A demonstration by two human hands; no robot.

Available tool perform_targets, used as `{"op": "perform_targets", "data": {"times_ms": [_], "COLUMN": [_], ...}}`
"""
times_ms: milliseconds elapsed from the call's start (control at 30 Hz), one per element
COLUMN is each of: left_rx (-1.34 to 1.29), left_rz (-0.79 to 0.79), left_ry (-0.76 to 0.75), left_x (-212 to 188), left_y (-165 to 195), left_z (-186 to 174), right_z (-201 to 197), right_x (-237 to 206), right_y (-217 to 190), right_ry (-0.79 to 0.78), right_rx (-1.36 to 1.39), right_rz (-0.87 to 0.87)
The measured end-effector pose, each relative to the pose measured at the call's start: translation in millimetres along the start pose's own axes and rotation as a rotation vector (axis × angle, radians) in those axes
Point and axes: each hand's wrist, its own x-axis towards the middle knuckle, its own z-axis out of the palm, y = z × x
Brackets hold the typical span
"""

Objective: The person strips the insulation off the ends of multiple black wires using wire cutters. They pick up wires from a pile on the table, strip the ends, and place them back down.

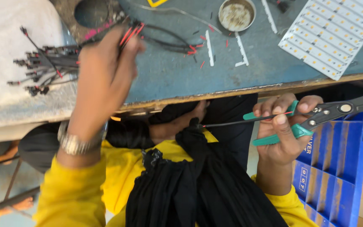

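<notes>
Above the edge of the grey-blue table (177, 75), the left hand (106, 69) is raised with its back to the camera, fingers pinched together on a small bunch of red-tipped wires (132, 32). How many wires are in that bunch cannot be told, because they blur together. A silver watch (78, 141) sits on the left wrist, and both arms wear yellow sleeves (70, 193). Below the table edge, the right hand (280, 130) is curled tight around the two green handles of one pair of pliers (322, 115). The dark jaws of the pliers point away to the right. The same hand also pinches one thin black wire with a red tip (240, 122), which runs out to the left under the table edge. To the left of the left hand, one big bundle of black wires (43, 67) lies on a white cloth (9, 46). On the table, up and to the right, sit one round metal dish (237, 14), one white light board (337, 33) and three white strips (240, 48). Small red wire bits (198, 46) lie scattered near them. A blue plastic crate (337, 168) stands below the right hand.
</notes>
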Motion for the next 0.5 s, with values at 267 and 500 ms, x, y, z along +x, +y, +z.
{"op": "perform_targets", "data": {"times_ms": [267, 500], "left_rx": [0.569, 0.433], "left_rz": [0.614, 0.799], "left_ry": [-0.076, -0.057], "left_x": [71, 79], "left_y": [-29, -42], "left_z": [63, 59], "right_z": [-3, 2], "right_x": [-8, -4], "right_y": [0, 5], "right_ry": [-0.014, -0.029], "right_rx": [-0.023, -0.031], "right_rz": [0.060, 0.084]}}
